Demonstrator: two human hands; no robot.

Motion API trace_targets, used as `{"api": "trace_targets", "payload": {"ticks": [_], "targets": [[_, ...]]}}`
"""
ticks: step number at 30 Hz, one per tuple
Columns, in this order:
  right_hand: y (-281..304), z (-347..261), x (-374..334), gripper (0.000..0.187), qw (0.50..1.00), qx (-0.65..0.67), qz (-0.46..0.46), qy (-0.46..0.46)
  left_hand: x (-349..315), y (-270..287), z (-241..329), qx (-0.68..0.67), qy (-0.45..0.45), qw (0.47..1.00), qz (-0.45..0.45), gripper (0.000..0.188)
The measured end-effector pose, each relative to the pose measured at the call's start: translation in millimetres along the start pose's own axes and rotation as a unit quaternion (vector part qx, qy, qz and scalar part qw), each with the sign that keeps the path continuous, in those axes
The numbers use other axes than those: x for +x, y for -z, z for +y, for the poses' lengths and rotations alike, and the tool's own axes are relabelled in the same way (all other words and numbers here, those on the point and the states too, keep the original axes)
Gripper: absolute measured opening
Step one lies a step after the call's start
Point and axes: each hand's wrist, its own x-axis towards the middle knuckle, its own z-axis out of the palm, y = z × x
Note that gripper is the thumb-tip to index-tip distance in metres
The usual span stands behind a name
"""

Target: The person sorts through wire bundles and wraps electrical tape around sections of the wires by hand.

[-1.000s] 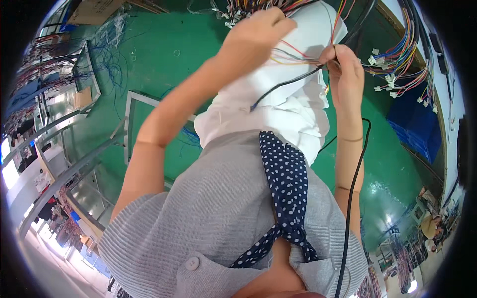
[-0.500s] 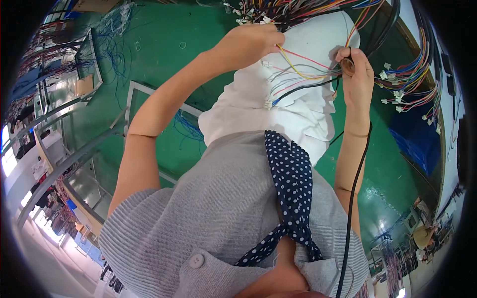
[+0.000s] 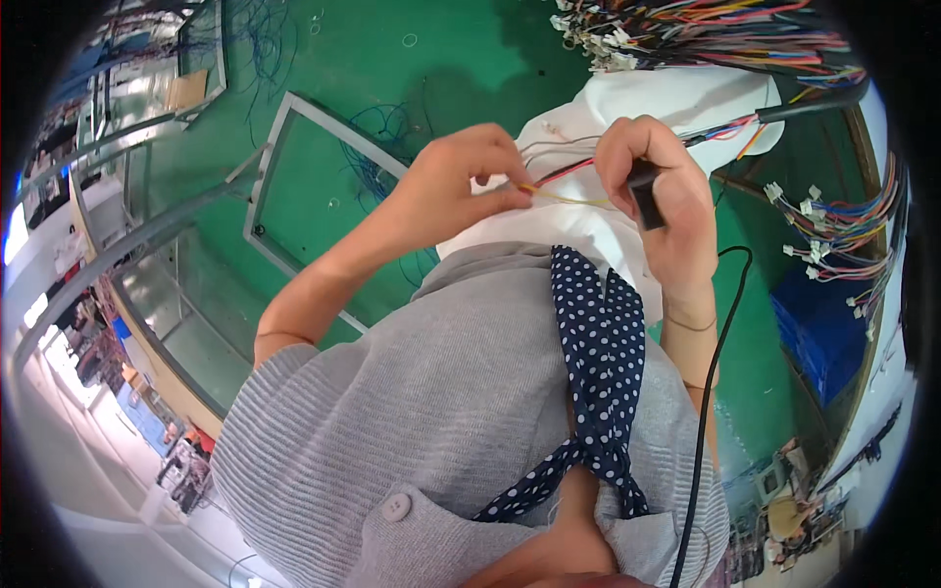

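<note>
My left hand pinches the end of a yellow wire between thumb and fingers. The yellow wire runs across to my right hand, which is closed around a roll of black tape. Red and black wires and some grey ones stretch behind both hands, over the white cloth on my lap. Farther right this wire bundle goes into a black sleeve. Whether my right fingers also grip the wires cannot be seen.
A thick pile of coloured wires with white connectors lies at the far side. More connector ends hang on the right above a blue crate. A metal frame stands on the green floor at left. A black cable runs beside my right arm.
Both hands have come nearer to me, and my left hand has dropped lower. The tape roll has turned in my right hand. The black sleeve now shows at the right.
</note>
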Motion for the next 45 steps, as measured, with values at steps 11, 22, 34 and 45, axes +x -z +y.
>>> {"api": "trace_targets", "payload": {"ticks": [11, 22, 34, 45], "targets": [[-10, -1, -1, 0.011, 0.912, -0.405, 0.021, 0.067, 10, 2, 10, -0.026, -0.045, 0.999, 0.001, 0.019], [5, 17, 4, 0.009, 0.963, -0.224, 0.145, -0.038, 57, -31, 17, -0.125, -0.133, 0.972, 0.148, 0.020], [-11, 38, -26, 0.046, 0.969, 0.086, -0.023, -0.229, 21, -5, 21, -0.284, 0.044, 0.952, 0.107, 0.027], [-20, 72, 4, 0.052, 0.973, 0.195, 0.077, -0.101, -6, -6, 16, -0.277, 0.078, 0.950, 0.118, 0.022]]}}
